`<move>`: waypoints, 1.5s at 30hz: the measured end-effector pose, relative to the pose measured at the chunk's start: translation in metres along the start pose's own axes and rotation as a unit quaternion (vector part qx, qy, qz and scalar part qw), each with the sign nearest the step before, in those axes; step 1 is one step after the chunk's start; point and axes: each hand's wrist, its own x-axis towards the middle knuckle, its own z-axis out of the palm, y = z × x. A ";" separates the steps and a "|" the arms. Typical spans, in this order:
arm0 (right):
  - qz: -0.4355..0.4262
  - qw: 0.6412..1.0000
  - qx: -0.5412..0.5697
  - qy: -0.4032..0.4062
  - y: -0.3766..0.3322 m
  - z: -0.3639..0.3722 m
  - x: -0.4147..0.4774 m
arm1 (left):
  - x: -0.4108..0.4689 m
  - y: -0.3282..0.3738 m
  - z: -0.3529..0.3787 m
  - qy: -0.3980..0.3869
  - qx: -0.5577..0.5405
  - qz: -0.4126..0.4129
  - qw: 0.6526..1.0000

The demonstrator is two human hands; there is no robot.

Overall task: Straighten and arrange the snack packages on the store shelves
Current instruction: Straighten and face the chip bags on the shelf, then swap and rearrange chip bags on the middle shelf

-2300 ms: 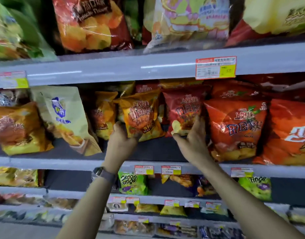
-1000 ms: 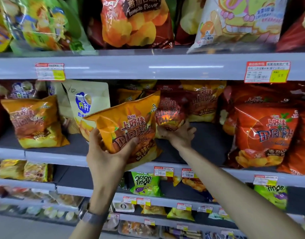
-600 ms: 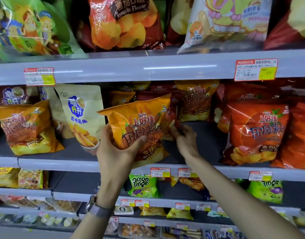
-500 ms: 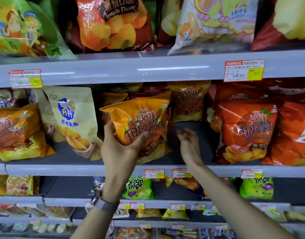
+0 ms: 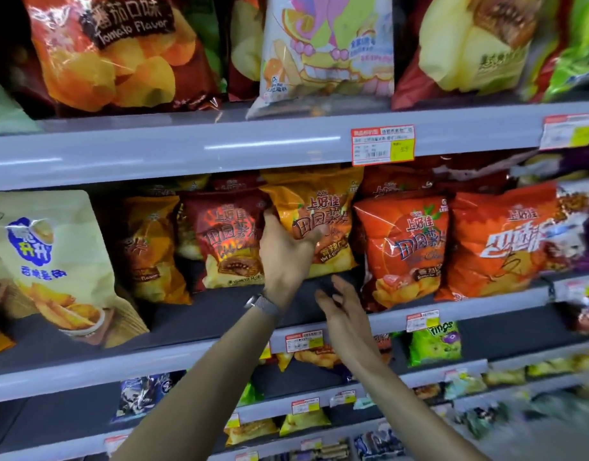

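My left hand (image 5: 286, 254) grips the lower left of an orange-yellow chip bag (image 5: 319, 224), which stands on the middle shelf (image 5: 219, 314) between a dark red chip bag (image 5: 226, 237) and an orange-red chip bag (image 5: 406, 244). The thumb lies across the bag's front. A watch is on that wrist. My right hand (image 5: 343, 314) hovers below and in front of the bag, fingers straight and spread, holding nothing, above the shelf's front edge.
A pale green pouch (image 5: 53, 261) leans at the left of the middle shelf, with a yellow bag (image 5: 153, 247) beside it. Large chip bags (image 5: 113, 51) fill the shelf above. Lower shelves hold small green and yellow packs (image 5: 434, 344). Price tags (image 5: 382, 144) hang on the shelf edges.
My left hand carried the orange-yellow bag to the right and back into the gap beside the orange-red bag. My right hand let go of the dark red bag and drew back, open.
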 end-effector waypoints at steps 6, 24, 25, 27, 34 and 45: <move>-0.035 0.989 -0.145 -0.019 -0.015 -0.005 0.015 | 0.029 -0.012 0.019 -0.087 -0.010 -0.003 0.996; -0.038 0.971 -0.228 -0.058 -0.019 -0.010 0.037 | -0.002 -0.020 -0.007 -0.125 0.172 0.009 0.977; -0.045 0.969 -0.233 -0.063 -0.021 -0.011 0.036 | -0.010 -0.017 -0.012 -0.132 0.189 0.011 0.973; -0.065 0.963 -0.251 -0.076 -0.024 -0.010 0.034 | -0.024 -0.012 -0.022 -0.146 0.224 0.012 0.963; -0.119 0.915 -0.357 -0.146 -0.040 -0.010 0.013 | -0.082 -0.007 -0.077 -0.128 0.311 0.003 0.942; -0.235 0.861 -0.377 -0.248 -0.068 0.008 -0.053 | -0.177 -0.005 -0.149 -0.007 0.386 -0.060 0.920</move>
